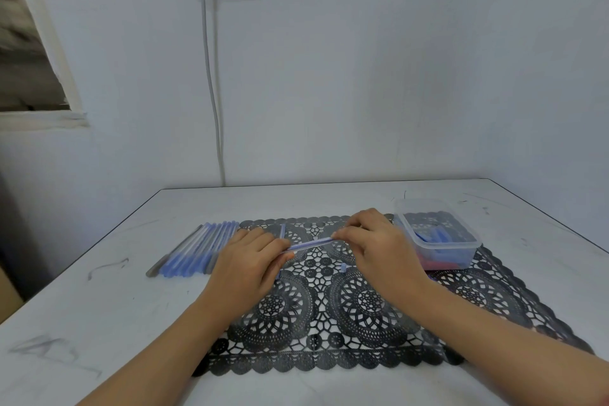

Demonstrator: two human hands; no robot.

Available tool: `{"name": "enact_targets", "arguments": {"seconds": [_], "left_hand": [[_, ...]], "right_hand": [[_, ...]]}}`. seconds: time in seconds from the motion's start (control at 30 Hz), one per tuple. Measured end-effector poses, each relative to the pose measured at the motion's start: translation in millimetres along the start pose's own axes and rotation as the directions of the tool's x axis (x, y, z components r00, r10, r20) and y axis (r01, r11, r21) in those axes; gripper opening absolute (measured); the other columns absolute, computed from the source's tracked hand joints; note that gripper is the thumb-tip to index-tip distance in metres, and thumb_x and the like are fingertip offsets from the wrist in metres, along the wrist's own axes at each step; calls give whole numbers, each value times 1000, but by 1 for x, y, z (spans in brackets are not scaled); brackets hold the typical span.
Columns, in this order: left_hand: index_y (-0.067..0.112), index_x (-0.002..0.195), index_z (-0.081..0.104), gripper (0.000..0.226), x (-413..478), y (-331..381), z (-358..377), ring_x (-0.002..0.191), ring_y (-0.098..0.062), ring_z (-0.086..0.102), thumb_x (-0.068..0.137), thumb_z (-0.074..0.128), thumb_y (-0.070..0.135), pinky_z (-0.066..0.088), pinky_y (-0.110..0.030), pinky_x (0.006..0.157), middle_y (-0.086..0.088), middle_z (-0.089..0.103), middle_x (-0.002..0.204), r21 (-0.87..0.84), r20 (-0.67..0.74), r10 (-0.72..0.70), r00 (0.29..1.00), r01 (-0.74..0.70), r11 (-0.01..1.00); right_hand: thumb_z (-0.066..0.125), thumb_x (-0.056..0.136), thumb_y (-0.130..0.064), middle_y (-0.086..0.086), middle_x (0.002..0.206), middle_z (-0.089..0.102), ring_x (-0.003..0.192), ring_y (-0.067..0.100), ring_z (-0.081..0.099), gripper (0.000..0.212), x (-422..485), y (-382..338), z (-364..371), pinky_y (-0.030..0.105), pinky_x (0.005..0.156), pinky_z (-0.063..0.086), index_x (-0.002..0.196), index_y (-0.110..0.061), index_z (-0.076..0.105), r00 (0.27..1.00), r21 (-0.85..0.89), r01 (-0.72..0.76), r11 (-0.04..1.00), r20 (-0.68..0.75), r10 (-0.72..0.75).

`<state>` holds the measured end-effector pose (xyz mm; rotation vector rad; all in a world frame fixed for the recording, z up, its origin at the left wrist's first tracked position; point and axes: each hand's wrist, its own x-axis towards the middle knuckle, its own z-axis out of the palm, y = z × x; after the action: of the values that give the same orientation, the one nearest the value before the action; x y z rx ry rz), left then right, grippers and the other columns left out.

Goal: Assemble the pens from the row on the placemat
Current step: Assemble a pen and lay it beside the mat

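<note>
Both of my hands hold one blue pen [309, 244] above the black lace placemat [362, 306]. My left hand [247, 260] pinches its near left end, and my right hand [375, 241] pinches its far right end. A row of several blue and clear pens [201, 249] lies side by side at the placemat's left edge, just left of my left hand. A small blue pen part [343, 268] lies on the placemat under the held pen. Another short blue piece [282, 230] lies behind my left hand.
A clear plastic box [438, 237] with blue and red pen parts stands on the placemat's far right corner. The white table [99, 306] ends at a wall behind; a cable [214, 92] hangs from a wall socket.
</note>
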<state>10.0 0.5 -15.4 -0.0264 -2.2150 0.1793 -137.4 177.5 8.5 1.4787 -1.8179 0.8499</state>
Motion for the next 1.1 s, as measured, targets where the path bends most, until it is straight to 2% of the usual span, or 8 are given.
{"name": "enact_targets", "arguments": {"seconds": [0.2, 0.3, 0.4, 0.53, 0.73, 0.93, 1.0, 1.1], "left_hand": [[13, 90, 69, 33, 0, 2, 0, 72, -12, 52, 96, 45, 35, 38, -25, 68, 4, 64, 77, 7, 7, 20, 1000, -20, 1000], [13, 89, 69, 38, 1, 4, -1, 70, -14, 54, 98, 42, 37, 39, -27, 67, 4, 64, 77, 8, 13, 29, 999, -29, 1000], [13, 89, 70, 38, 2, 4, -2, 70, -14, 55, 98, 41, 37, 40, -27, 68, 4, 65, 77, 10, 19, 24, 1000, -25, 1000], [13, 89, 70, 35, 1, 4, -1, 70, -13, 54, 96, 45, 36, 39, -26, 68, 4, 64, 77, 16, 23, 23, 999, -24, 1000], [14, 88, 69, 33, 0, 3, -1, 71, -11, 52, 96, 45, 37, 36, -23, 70, 5, 64, 77, 17, 39, 23, 999, -24, 1000], [15, 89, 69, 32, 0, 3, 0, 71, -10, 51, 95, 46, 37, 37, -22, 69, 7, 64, 77, -4, 55, 0, 998, 0, 1000], [16, 89, 69, 31, 0, 4, 0, 71, -9, 51, 95, 46, 37, 38, -23, 68, 7, 64, 77, -12, 53, -2, 999, 2, 1000], [15, 89, 69, 31, 1, 4, -1, 72, -9, 51, 95, 47, 37, 38, -23, 69, 7, 64, 77, -19, 47, -5, 999, 6, 1000]], "right_hand": [[71, 72, 8, -7, 74, 61, 64, -2, 50, 25, 0, -7, 1, 0, 65, 36, 79, -15, 76, 984, 243, -175, 954, 53, 167], [70, 74, 6, -21, 72, 55, 70, 1, 56, 26, 2, -13, -1, 4, 59, 40, 77, -19, 76, 960, 320, -280, 905, 97, 263], [69, 76, 5, -21, 76, 58, 81, 2, 58, 28, 4, -16, -3, 11, 65, 48, 73, -23, 75, 921, 369, -389, 844, 150, 359], [68, 76, 5, -12, 79, 64, 82, -10, 55, 28, 6, -19, -8, -2, 64, 39, 69, -22, 73, 851, 444, -524, 727, 235, 470], [68, 77, 1, -17, 78, 66, 78, -16, 54, 34, 6, -16, -7, -3, 64, 36, 66, -32, 68, 804, 429, -594, 681, 322, 499], [69, 77, 1, -11, 83, 68, 77, -3, 61, 32, 8, -10, -4, 6, 63, 39, 72, -31, 68, 779, 449, -627, 637, 363, 512], [63, 79, 6, -10, 86, 67, 78, -2, 60, 34, 7, -7, -5, 5, 60, 41, 77, -27, 69, 776, 410, -630, 660, 377, 507], [52, 82, 6, -6, 87, 66, 79, 2, 58, 35, 7, -1, -3, 5, 64, 43, 92, -23, 70, 786, 244, -574, 781, 431, 443]]}}
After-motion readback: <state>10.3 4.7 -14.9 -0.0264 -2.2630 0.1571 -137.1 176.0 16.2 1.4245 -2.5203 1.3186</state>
